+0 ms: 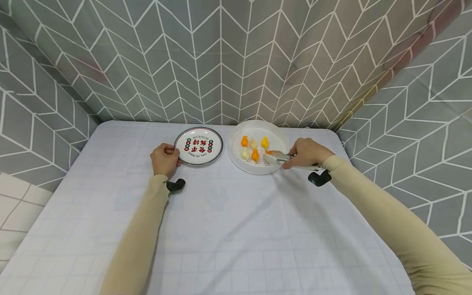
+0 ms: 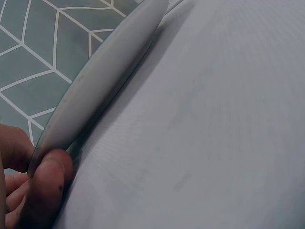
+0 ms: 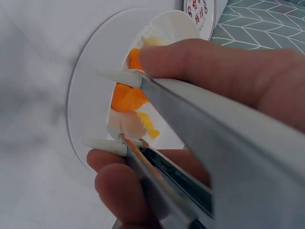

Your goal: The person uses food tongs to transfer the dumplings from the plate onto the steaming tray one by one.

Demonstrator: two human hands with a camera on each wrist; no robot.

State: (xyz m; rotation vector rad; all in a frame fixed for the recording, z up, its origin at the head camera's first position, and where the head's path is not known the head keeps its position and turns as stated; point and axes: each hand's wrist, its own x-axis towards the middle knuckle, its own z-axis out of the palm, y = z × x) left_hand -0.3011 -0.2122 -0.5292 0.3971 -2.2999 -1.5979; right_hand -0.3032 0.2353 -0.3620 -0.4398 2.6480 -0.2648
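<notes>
My left hand pinches the left rim of a round white plate with a dark edge and red and green lettering. The left wrist view shows this plate edge-on, its rim between thumb and fingers. My right hand grips metal tongs with pale tips, reaching over a round white tray. On the tray's dotted base lie several small gourd-shaped pieces, including an orange one, a yellow one and a cream one. The tongs' arms stand apart in the right wrist view, an orange piece showing between them.
A pale cloth covers the table. Behind it hangs a grey curtain with white zigzag lines, close to the far edge. Similar patterned cloth stands at the right side. Plate and tray sit side by side near the back.
</notes>
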